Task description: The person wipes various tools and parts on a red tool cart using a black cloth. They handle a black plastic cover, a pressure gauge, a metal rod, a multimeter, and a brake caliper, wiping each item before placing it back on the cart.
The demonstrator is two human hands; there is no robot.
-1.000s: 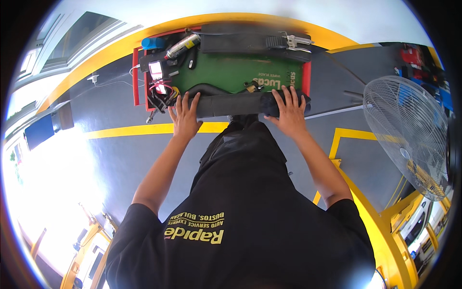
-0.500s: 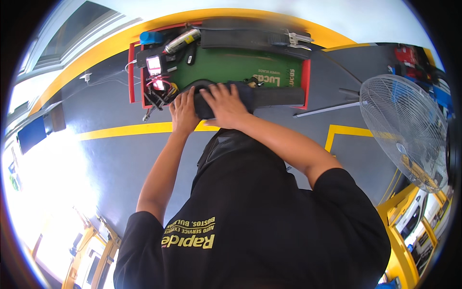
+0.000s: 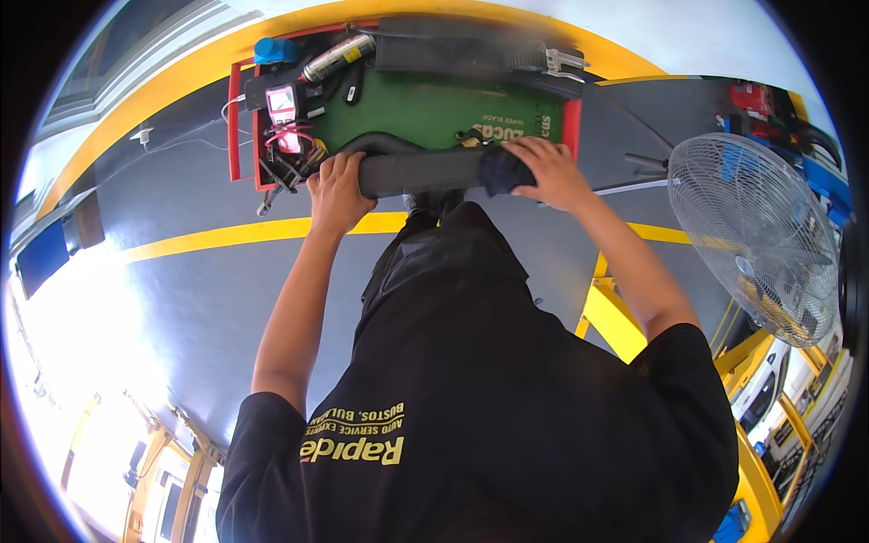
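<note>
Head view: my left grip (image 3: 338, 192) is curled over the dark bar (image 3: 421, 172) at the surface's (image 3: 407, 118) near edge; my right grip (image 3: 550, 172), half closed, bunches a dark cloth (image 3: 503, 172) against it. Wiping seems in hand; another stroke needs steady left hold.

wire-caged fan (image 3: 756, 240) at right; yellow stripe (image 3: 262, 232) across grey floor (image 3: 217, 299); silver can (image 3: 337, 59) near blue item (image 3: 275, 51)

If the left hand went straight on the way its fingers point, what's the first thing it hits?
Most likely the curved black hose in the red-edged tray, just beyond the left hand. Their height difference is unclear from this single overhead view.
</note>
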